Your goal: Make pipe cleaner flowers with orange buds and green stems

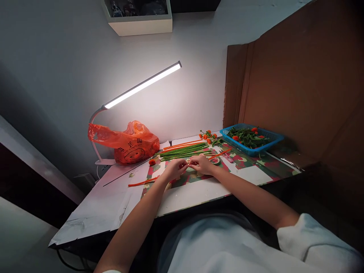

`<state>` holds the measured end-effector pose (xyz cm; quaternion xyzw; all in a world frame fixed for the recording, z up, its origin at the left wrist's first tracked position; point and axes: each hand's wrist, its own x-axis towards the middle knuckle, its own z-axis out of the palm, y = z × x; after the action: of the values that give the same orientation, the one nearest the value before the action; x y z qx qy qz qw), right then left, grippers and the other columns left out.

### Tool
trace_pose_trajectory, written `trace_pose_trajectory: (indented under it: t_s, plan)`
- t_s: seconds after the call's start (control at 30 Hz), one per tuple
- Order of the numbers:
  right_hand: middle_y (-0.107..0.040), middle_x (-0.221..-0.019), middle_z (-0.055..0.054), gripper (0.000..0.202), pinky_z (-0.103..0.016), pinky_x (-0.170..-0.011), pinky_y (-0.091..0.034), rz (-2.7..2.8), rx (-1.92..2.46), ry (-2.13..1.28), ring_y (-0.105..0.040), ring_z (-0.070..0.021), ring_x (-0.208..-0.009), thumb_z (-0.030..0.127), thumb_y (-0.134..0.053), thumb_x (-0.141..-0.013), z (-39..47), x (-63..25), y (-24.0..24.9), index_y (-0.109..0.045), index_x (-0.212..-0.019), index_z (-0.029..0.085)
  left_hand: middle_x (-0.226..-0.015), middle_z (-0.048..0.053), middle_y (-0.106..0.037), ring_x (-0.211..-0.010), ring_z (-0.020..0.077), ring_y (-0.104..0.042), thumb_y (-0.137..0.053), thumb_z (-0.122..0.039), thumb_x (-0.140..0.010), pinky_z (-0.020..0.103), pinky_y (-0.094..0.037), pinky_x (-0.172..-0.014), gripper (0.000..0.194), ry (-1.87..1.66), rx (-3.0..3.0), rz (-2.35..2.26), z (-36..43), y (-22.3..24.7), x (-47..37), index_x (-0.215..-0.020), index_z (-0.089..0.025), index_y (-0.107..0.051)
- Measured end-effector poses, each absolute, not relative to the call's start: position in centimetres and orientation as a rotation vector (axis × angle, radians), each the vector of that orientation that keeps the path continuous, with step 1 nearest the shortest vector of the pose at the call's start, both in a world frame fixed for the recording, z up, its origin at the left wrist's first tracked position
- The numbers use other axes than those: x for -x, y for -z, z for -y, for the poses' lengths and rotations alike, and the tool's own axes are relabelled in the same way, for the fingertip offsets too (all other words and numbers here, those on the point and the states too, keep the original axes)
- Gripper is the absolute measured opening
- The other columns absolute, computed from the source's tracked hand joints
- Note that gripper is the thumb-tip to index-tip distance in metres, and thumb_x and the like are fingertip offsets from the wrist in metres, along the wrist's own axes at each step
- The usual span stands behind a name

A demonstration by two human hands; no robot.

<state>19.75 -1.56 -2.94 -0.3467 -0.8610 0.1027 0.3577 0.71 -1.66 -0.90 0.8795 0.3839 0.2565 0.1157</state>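
Observation:
My left hand (175, 169) and my right hand (201, 164) meet over the table, both with fingers pinched close together. Whatever sits between the fingertips is too small to make out. Just beyond them lies a row of long green stems (183, 151), with thin orange strips (182, 145) along its far side. Another orange strip (142, 182) lies left of my left wrist. An orange pompom-like flower head (152, 162) rests left of the stems. Near my right hand are a roll of tape (215, 161) and a pink-handled tool (228, 157).
A blue basket (250, 151) of orange flowers and leaves stands at the back right, beside a tall cardboard panel (290, 83). Several orange flowers (208, 136) lie at the back. An orange plastic bag (133, 146) and a lit lamp (142, 85) stand at the left.

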Motion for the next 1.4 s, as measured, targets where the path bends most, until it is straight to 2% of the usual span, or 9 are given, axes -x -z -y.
trace_pose_trajectory:
  t_s: [0.3,0.6,0.73,0.87,1.1,1.23,1.4]
  plan:
    - [-0.064,-0.069,0.002,0.016,-0.030,-0.078,-0.025,2.236,0.961,-0.281,-0.054,-0.0125,-0.068,0.027,-0.060,-0.086,1.1,-19.8,2.8,-0.065,-0.073,0.018,-0.055,-0.001,-0.055,-0.051,0.0084,-0.039,-0.051,-0.030,-0.081,0.021,-0.029,-0.051,0.025,-0.650,-2.563,-1.100,1.1,0.3,0.2,-0.065,-0.014,-0.062]
    - [-0.062,-0.064,0.003,0.018,-0.029,-0.075,-0.024,2.246,1.014,-0.272,-0.051,-0.0104,-0.063,0.022,-0.058,-0.083,0.9,-19.9,3.1,-0.060,-0.066,0.016,-0.063,0.000,-0.063,-0.054,0.0099,-0.050,-0.049,-0.027,-0.079,0.021,-0.035,-0.054,0.020,-0.512,-2.534,-1.161,1.1,0.5,0.4,-0.070,-0.017,-0.064]
    - [-0.062,-0.064,0.002,0.017,-0.030,-0.074,-0.023,2.306,1.085,-0.199,-0.049,-0.0112,-0.062,0.020,-0.056,-0.082,1.2,-19.6,2.9,-0.060,-0.066,0.016,-0.060,-0.001,-0.062,-0.051,0.0099,-0.051,-0.049,-0.026,-0.077,0.021,-0.035,-0.052,0.017,-0.473,-2.532,-1.225,1.2,0.7,0.3,-0.071,-0.018,-0.062]
    - [-0.065,-0.073,-0.003,0.014,-0.032,-0.077,-0.022,2.430,1.065,0.072,-0.052,-0.0157,-0.071,0.015,-0.053,-0.082,1.8,-19.2,2.1,-0.060,-0.069,0.016,-0.053,-0.002,-0.058,-0.047,0.0102,-0.047,-0.050,-0.026,-0.076,0.021,-0.032,-0.049,0.016,-0.446,-2.574,-1.254,1.5,0.5,0.0,-0.068,-0.018,-0.061]
    - [-0.065,-0.079,-0.006,0.027,-0.037,-0.082,-0.020,2.450,1.026,0.365,-0.049,-0.0184,-0.078,0.020,-0.042,-0.091,1.7,-20.1,1.2,-0.062,-0.073,0.017,-0.059,0.000,-0.061,-0.051,0.0103,-0.046,-0.047,-0.031,-0.081,0.023,-0.034,-0.053,0.025,-0.628,-2.573,-1.184,1.4,0.3,-0.4,-0.065,-0.017,-0.060]
    - [-0.065,-0.082,-0.005,0.026,-0.039,-0.087,-0.018,2.364,1.125,0.359,-0.048,-0.0196,-0.084,0.021,-0.044,-0.092,1.3,-21.4,0.7,-0.067,-0.079,0.021,-0.060,0.000,-0.061,-0.052,0.0112,-0.047,-0.048,-0.032,-0.083,0.023,-0.033,-0.052,0.023,-0.761,-2.549,-1.268,1.1,0.8,-0.9,-0.071,-0.017,-0.062]
    - [-0.066,-0.085,-0.004,0.026,-0.046,-0.094,-0.015,2.206,1.278,0.240,-0.048,-0.0215,-0.091,0.019,-0.046,-0.092,0.2,-23.6,0.7,-0.070,-0.088,0.026,-0.064,0.001,-0.064,-0.055,0.0141,-0.054,-0.044,-0.035,-0.086,0.024,-0.035,-0.054,0.025,-0.730,-2.537,-1.357,1.0,1.3,-1.4,-0.082,-0.020,-0.062]
